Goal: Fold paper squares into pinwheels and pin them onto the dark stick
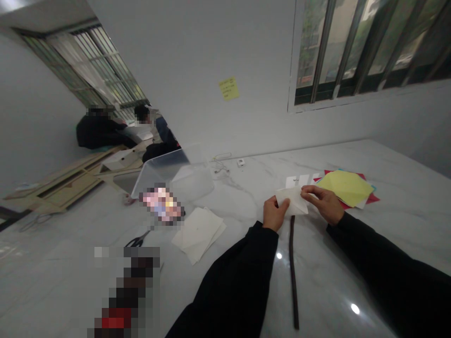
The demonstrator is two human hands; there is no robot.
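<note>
Over the right half of the table, a small white envelope is held up between both hands; diagonal fold lines show on it. My left hand grips its left side, thumb in front. With thumb and index finger pinched together, my right hand holds its upper right edge. A long thin dark strip lies on the table below the envelope, its top end hidden behind it. Just beyond the hands lie small white cards. A pile of coloured paper with a yellow envelope on top is beside my right hand.
Cream paper sheets lie left of my left arm, near black-handled scissors. A clear plastic bin stands farther back, behind a blurred pinkish item. A small white plug sits by the wall. Two people are seated beyond the table.
</note>
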